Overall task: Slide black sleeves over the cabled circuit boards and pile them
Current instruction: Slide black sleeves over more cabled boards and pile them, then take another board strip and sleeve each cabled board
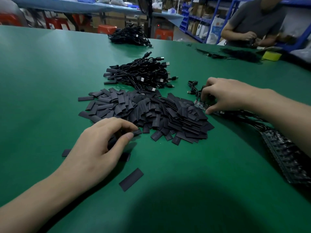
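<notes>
**Both hands at work on the green desk**

Nearest the camera, a single black sleeve (131, 179) lies flat and alone on the desk (50, 73). Just beyond it the left hand (101, 145) pinches another sleeve (137, 132) between thumb and forefinger, at the near edge of the big heap of loose sleeves (151, 111). Two more stray sleeves lie partly under that hand. Along the right edge, under the right forearm, runs a row of bare cabled boards (282, 153) lying side by side.

At the heap's right side the right hand (223, 96) has its fingers curled down onto a circuit board (200, 104) – thumb and fingertips grip its ends, the cable trailing off behind. Past the heap sits the pile of sleeved boards (141, 74), cables tangled and plugs sticking out. Farther still, near the desk's far edge, lies a second dark cable bundle (130, 37). At the far right corner another person (255, 21) in a grey shirt handles something dark – beside a yellow block (271, 55).
</notes>
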